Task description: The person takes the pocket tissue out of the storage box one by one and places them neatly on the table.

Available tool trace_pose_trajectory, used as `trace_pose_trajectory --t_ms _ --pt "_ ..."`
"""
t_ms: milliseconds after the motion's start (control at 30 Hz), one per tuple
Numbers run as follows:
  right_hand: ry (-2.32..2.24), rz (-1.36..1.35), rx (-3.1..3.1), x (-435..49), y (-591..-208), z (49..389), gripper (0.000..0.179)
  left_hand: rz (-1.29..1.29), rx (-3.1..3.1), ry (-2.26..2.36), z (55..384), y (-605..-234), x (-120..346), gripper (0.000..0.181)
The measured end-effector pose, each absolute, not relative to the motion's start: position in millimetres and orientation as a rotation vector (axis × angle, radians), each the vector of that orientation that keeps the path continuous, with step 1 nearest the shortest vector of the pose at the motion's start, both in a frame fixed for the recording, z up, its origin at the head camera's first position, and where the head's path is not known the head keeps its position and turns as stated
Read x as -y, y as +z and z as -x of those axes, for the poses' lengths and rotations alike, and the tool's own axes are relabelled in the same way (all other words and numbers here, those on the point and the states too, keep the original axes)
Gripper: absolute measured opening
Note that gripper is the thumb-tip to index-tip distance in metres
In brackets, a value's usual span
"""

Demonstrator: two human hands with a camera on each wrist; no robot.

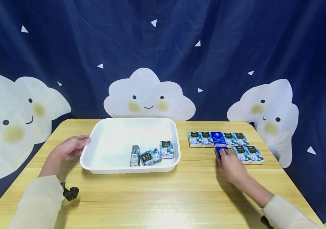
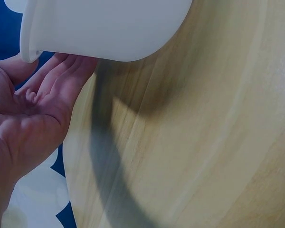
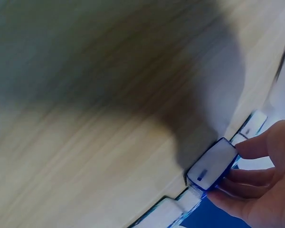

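Observation:
My left hand (image 1: 72,147) holds the left rim of a white plastic tray (image 1: 108,136), thumb over the rim and fingers beneath it in the left wrist view. Three floral "Face" tissue packs lie in the tray's right half: one on its edge (image 1: 135,156), one slanted (image 1: 151,157), one flatter at the right (image 1: 166,149). Over on the right, my right hand (image 1: 234,167) pinches a dark blue tissue pack (image 3: 213,164) between thumb and fingers. That pack is at the left end of the front row, beside two floral packs (image 1: 247,155), and partly hidden by the hand.
Behind the right hand runs a row of several packs, floral ones (image 1: 200,139) with one blue pack (image 1: 217,139) in the middle. Everything stands on a light wooden table (image 1: 140,197). A dark blue curtain (image 1: 174,57) with smiling clouds hangs along the far edge.

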State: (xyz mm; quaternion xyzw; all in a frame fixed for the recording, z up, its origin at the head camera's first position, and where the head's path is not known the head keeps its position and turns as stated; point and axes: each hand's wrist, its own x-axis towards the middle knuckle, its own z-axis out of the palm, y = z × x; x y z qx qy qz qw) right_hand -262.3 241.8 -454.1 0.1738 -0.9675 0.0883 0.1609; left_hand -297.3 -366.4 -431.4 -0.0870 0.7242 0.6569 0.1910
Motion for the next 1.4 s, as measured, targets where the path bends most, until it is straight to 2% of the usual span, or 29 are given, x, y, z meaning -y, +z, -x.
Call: trace_pose_trajectory --t_ms 133,533,1400 --pt "0.222 -0.521 2.725 -248.2 -457.2 263.0 0.016 0.236 -2.038 1.845 297.2 -431.4 366.4 0.076" --pt "0.189 -0.511 2.695 -257.4 -459.6 264.6 0.026 0.261 -2.042 1.837 296.1 -432.9 368.1 0.075" --pt "0.195 -0.439 2.733 -260.1 -457.2 264.2 0.025 0.215 -2.053 1.845 297.2 -433.3 368.0 0.074"
